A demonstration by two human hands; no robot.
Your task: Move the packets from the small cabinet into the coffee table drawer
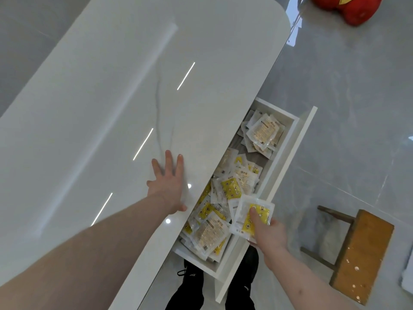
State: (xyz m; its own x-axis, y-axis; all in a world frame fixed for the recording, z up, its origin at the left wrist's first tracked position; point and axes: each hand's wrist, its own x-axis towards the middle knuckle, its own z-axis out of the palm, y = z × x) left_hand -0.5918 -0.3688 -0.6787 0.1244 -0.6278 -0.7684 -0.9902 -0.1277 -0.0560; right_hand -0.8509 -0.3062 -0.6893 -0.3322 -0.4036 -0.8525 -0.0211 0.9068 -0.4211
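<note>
Right hand (269, 231) grip pinched a packet (253, 217) over the open drawer (288, 162).
Left hand (167, 186) lay spread on the worktop (100, 108); next, release it among the pile.

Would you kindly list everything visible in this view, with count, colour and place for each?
coffee table: one, glossy white, fills the left and centre
drawer: one, white, pulled open from the table's right side
packets: many, too many to count, clear with yellow or beige print, piled in the drawer
held packet: one, clear with yellow print, over the drawer's front edge
stool: one, brown wood, on the floor at right
red object: one, partly cut off, top right on the floor
floor: grey glossy tiles
shoes: two, black, below the drawer
left hand: flat on the table, fingers spread
right hand: grips the held packet
</note>
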